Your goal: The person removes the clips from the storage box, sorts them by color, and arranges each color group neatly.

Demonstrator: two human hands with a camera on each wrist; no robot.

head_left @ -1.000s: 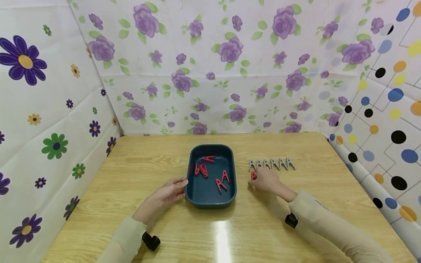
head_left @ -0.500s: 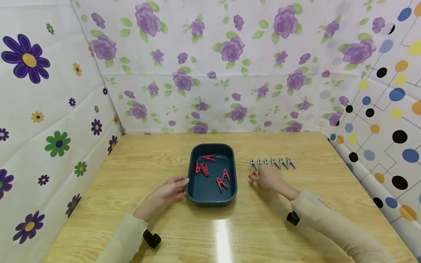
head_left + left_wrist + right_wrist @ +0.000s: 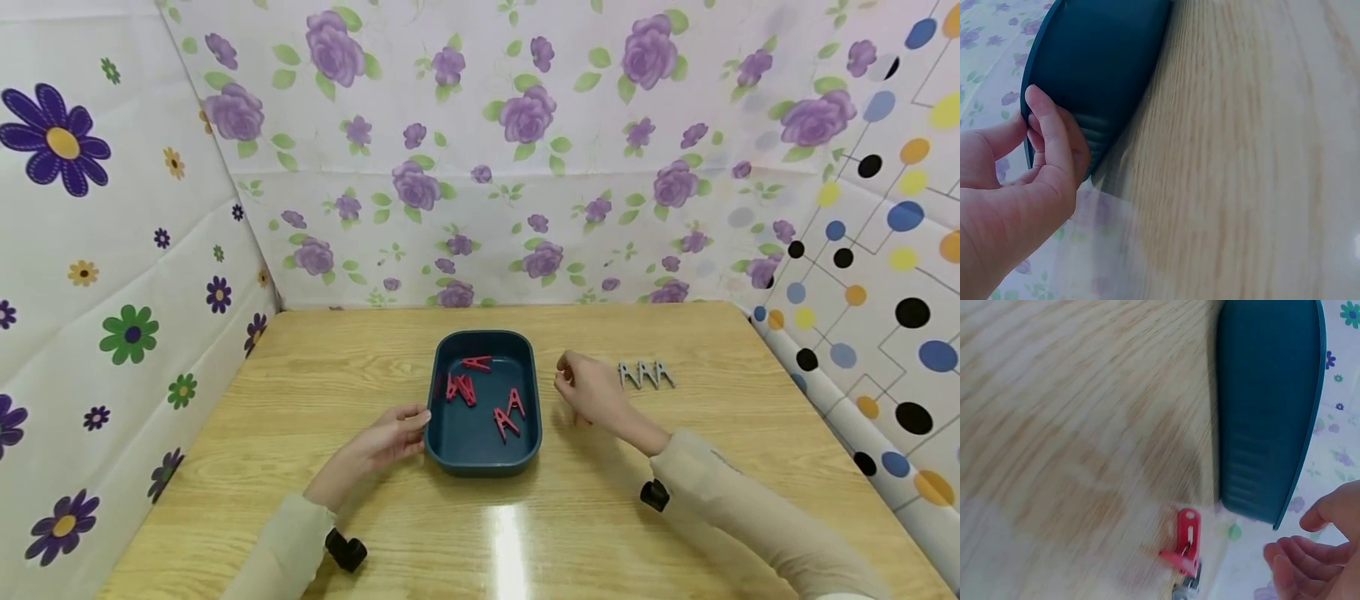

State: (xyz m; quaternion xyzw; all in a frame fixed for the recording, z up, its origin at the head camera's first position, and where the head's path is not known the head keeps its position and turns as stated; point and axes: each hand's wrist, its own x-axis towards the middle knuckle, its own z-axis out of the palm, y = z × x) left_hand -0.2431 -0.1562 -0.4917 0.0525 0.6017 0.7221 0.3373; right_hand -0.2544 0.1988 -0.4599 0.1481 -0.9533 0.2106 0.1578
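My left hand [image 3: 384, 437] pinches the left rim of a dark teal plastic bin [image 3: 483, 468], thumb on one side and fingers on the other, as the left wrist view [image 3: 1110, 56] also shows. Inside the bin lie several red clothespins [image 3: 465, 389]. To the bin's right, my right hand [image 3: 594, 392] hovers above the table with loosely bent fingers and nothing between them. Below it on the table is a red clothespin [image 3: 1187, 540], mostly hidden in the head view. A grey clothespin [image 3: 1186, 589] shows just beyond the red one in the right wrist view.
Grey clothespins [image 3: 647, 375] stand in a row right of my right hand, which covers part of that row. The wooden table [image 3: 360, 350] ends at a flowered cloth [image 3: 480, 233] behind. Patterned cloths hang on both sides.
My right hand has let go of the red clothespin in front of the grey row, then lifted and shifted back and slightly left. The left hand and bin have stayed put.
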